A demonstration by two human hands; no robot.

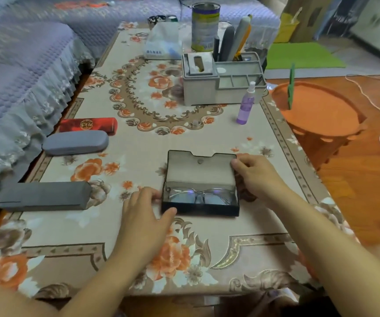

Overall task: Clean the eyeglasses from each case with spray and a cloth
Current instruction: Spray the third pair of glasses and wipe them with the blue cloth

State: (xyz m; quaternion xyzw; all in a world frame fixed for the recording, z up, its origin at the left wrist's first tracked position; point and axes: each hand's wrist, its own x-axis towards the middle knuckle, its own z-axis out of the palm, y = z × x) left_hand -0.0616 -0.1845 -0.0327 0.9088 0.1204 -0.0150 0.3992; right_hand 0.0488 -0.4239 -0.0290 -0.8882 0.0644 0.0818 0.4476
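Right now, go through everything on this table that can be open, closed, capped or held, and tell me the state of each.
Black case: open, flap laid back.
Eyeglasses: folded, inside the black case.
Left hand: holds the case's left end.
Right hand: pinches the flap's right edge.
Red case: closed.
Blue-grey case: closed.
Dark grey case: closed.
Purple spray bottle: upright, untouched.
Tin can: lid off.

Black case, purple spray bottle
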